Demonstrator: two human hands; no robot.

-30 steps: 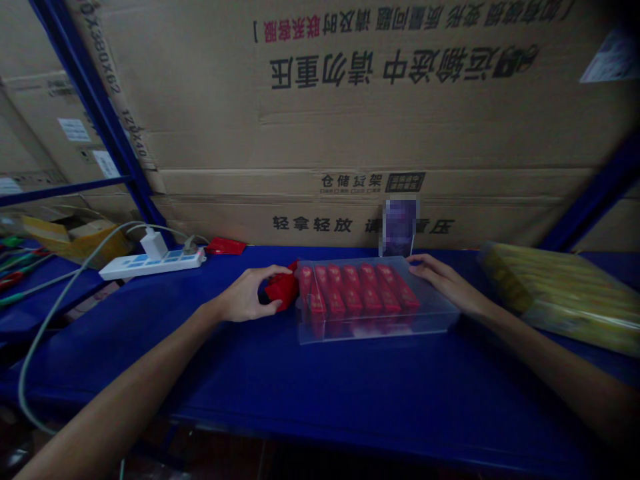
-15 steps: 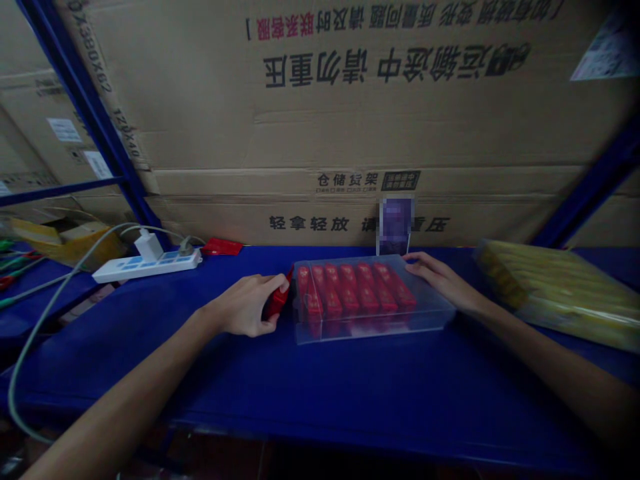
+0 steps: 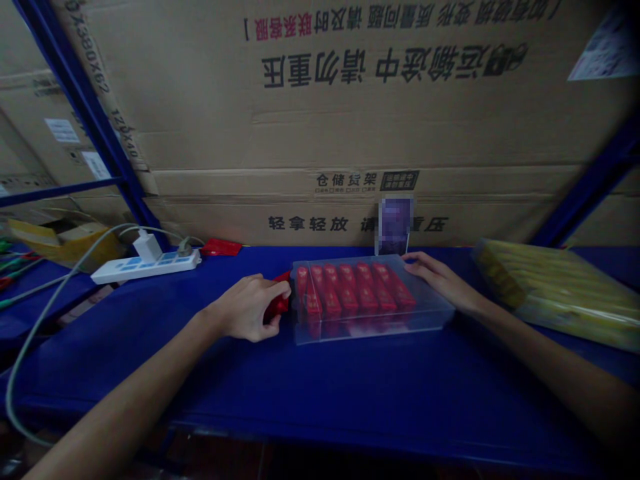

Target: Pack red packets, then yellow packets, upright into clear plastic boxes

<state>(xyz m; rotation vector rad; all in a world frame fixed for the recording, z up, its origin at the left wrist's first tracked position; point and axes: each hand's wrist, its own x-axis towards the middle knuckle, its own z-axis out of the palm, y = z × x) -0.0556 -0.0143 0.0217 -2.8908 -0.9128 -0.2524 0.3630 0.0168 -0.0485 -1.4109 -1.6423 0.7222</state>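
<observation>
Red packet point(image 3: 277, 308): outside the box, just against its left end, held in the left hand point(image 3: 249, 308), fingers curled closed around it
Clear plastic box point(image 3: 373, 331): mid-shelf on the blue steel shelf point(image 3: 350, 387), packed with slanted rows of red packets point(image 3: 357, 293); one packet is outside it, as far as shows
Right hand point(image 3: 440, 280): fingers open and flat on the box's right corner, gripping nothing
Nearby: white power strip point(image 3: 145, 267) left of the box — yellow-wrapped bundle point(image 3: 555, 293) to the right
</observation>
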